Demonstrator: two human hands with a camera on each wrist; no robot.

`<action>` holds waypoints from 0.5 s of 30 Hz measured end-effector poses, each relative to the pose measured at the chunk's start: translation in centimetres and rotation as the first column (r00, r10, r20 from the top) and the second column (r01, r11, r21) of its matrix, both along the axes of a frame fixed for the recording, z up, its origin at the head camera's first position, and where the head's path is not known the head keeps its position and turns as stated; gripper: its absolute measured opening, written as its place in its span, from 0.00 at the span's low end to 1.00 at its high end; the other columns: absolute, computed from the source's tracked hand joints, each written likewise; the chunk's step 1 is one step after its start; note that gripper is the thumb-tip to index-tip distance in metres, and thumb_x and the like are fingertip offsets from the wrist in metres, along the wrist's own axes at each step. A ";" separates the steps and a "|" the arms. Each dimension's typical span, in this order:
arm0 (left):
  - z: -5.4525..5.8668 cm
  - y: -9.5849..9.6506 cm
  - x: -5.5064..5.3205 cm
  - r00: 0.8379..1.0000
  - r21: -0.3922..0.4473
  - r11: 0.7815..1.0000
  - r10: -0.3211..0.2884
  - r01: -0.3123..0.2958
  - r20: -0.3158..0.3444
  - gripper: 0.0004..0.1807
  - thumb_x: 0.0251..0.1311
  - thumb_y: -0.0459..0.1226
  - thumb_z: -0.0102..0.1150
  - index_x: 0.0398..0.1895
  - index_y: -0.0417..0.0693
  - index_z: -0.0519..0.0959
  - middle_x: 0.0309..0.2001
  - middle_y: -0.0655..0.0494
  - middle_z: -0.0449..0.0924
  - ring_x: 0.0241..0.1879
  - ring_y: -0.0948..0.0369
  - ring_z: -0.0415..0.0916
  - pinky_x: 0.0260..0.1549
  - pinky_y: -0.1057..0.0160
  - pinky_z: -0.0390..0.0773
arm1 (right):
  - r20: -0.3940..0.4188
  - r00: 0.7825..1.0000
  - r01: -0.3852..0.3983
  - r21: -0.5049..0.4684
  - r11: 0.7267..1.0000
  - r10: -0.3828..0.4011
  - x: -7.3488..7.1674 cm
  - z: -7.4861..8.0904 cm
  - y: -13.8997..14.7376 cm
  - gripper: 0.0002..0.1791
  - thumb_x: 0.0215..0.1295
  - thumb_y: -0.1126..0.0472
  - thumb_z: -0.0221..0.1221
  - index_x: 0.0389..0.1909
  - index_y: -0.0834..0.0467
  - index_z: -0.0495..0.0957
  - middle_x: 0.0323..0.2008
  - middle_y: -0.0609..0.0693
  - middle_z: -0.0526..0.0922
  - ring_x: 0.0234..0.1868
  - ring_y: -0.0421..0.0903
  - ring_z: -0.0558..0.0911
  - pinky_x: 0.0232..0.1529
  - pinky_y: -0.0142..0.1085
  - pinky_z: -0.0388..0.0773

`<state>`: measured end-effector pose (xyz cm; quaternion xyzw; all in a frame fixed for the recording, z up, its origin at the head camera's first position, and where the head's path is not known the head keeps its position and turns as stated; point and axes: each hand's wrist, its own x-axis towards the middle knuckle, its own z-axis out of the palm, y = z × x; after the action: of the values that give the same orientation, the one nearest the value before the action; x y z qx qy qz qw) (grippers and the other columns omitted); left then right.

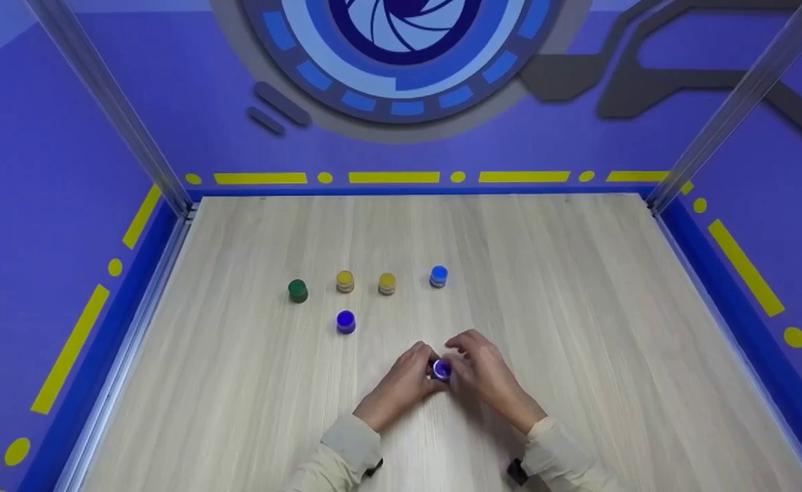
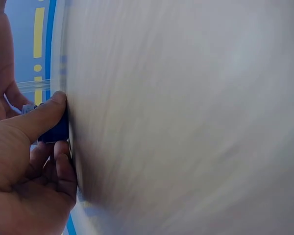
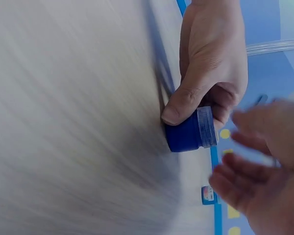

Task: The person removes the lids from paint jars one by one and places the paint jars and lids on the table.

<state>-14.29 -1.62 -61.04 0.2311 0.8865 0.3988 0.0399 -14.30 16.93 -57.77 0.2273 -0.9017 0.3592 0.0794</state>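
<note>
We've got our left hand pinching a small blue cylindrical plastic-looking jar with a clear ribbed collar, roughly upright between both hands, so left's nearer. Our right hand is loose, holding nothing, just right of its top.

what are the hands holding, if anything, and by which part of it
The left hand holds the blue jar by its smooth lower side, below the ribbed top band. The right hand is beside it, with no grip visible.
</note>
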 end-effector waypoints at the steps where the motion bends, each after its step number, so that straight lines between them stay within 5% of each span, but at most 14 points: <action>1: 0.0 0.0 0.0 1.000 0.011 1.000 0.003 -0.003 0.030 0.16 0.57 0.33 0.75 0.41 0.44 0.76 0.38 0.60 0.72 0.36 0.66 0.68 0.40 0.67 0.73 | -0.003 0.998 0.059 -0.011 0.998 -0.059 0.0 0.1 0.0 0.08 0.64 0.71 0.68 0.42 0.64 0.83 0.39 0.52 0.82 0.39 0.47 0.81 0.40 0.41 0.82; 6: 0.1 0.1 0.0 0.996 0.022 1.000 0.012 -0.014 0.087 0.16 0.57 0.32 0.75 0.43 0.44 0.77 0.40 0.60 0.73 0.37 0.66 0.69 0.41 0.66 0.73 | 0.010 0.973 0.231 0.030 0.973 -0.231 0.2 0.3 -0.7 0.08 0.64 0.69 0.68 0.42 0.66 0.82 0.34 0.53 0.80 0.33 0.45 0.79 0.33 0.39 0.81; 15: -0.3 -0.1 0.1 0.997 -0.013 1.000 -0.008 0.007 -0.072 0.13 0.56 0.28 0.71 0.40 0.43 0.76 0.37 0.57 0.73 0.36 0.64 0.70 0.39 0.65 0.75 | -0.082 0.978 0.202 0.168 0.965 -0.191 1.6 0.4 -2.5 0.13 0.63 0.64 0.70 0.40 0.69 0.80 0.33 0.58 0.78 0.25 0.49 0.78 0.28 0.44 0.80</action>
<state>-14.19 -1.72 -61.30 0.2486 0.8890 0.3843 0.0109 -12.72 14.39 -57.40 0.1545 -0.9448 0.2613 0.1235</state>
